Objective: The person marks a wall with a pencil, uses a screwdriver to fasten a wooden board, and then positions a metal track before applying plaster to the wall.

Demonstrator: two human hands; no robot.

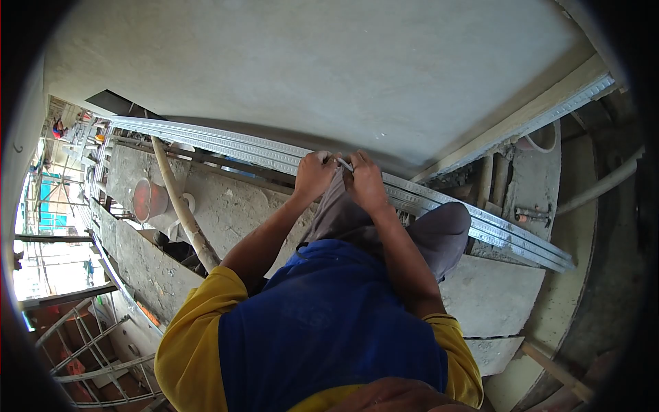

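Here it is, a small pale rod (347, 165) between the two hands, in the middle of the grip! The right hand (364, 180) pinches it, fingers closed narrow; the left hand (316, 173) is curled at its other end, though whether those fingertips grip it, I cannot tell. Long metal strips (233, 147) run out on both sides of the grip, side by side, slanting down to the right. Beyond the hands, a broad smooth panel (316, 62) fills the view. Nearer the body, right of the grip, a bent knee (441, 237); well left, a wooden pole (180, 202) leans, a reddish bucket (149, 200) just beside it.
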